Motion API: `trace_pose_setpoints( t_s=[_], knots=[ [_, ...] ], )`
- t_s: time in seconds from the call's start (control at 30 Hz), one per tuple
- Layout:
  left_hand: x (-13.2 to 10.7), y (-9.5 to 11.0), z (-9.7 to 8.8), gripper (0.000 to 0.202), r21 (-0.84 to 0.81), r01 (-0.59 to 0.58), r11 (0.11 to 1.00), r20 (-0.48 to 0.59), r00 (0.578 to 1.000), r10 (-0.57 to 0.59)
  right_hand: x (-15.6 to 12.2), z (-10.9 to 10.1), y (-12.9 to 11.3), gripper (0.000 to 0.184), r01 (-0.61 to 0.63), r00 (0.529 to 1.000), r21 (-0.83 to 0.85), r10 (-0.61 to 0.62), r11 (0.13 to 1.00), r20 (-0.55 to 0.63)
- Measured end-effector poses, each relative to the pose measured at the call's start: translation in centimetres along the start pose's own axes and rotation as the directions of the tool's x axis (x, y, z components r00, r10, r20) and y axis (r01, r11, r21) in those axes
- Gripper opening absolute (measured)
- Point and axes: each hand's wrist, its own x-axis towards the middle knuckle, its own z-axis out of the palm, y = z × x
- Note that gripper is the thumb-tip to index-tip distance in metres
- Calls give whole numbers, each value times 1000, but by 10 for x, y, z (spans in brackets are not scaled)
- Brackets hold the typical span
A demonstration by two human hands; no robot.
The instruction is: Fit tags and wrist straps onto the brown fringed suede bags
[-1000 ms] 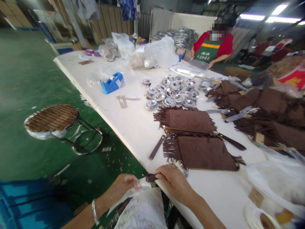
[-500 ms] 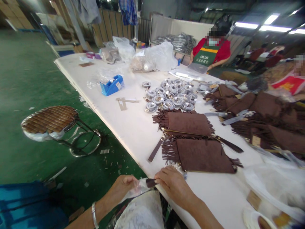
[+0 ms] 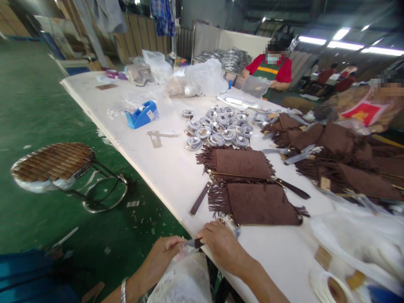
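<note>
At the table's near edge my right hand (image 3: 222, 246) pinches the end of a dark brown strap (image 3: 198, 243). My left hand (image 3: 164, 254) grips a thin clear plastic bag (image 3: 184, 249) around that strap end. Just beyond my hands lie two brown fringed suede pouches (image 3: 257, 204), one behind the other (image 3: 241, 164), with a loose brown strap (image 3: 199, 198) beside them. A cluster of coiled grey wrapped straps (image 3: 217, 128) sits further up the white table (image 3: 164, 168).
A blue tape dispenser (image 3: 141, 114) stands at the left of the table, plastic bags (image 3: 202, 78) at the far end. More fringed pouches (image 3: 334, 155) pile up at the right. A round woven stool (image 3: 52, 162) stands on the green floor. A person in red (image 3: 271, 69) works across.
My hands have drawn slightly closer together on the strap end and bag. The view has shifted a little to the right and up; the table's contents lie as before.
</note>
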Motion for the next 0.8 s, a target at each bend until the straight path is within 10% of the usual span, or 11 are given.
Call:
trace_pose_setpoints(
  t_s=[0.2,0.53,0.8],
  knots=[
    [-12,-19,16,54,-285,99,953,98,992,-74,-8,5,-5,19,10,1000,139,-7,990,-19],
    [-20,-51,24,58,-300,207,931,133,976,-174,-23,49,-31,20,97,995,179,-94,979,-28],
    [-34,-48,-5,58,-130,194,972,73,980,-185,-46,9,14,22,-148,980,-99,132,984,-152]
  ],
)
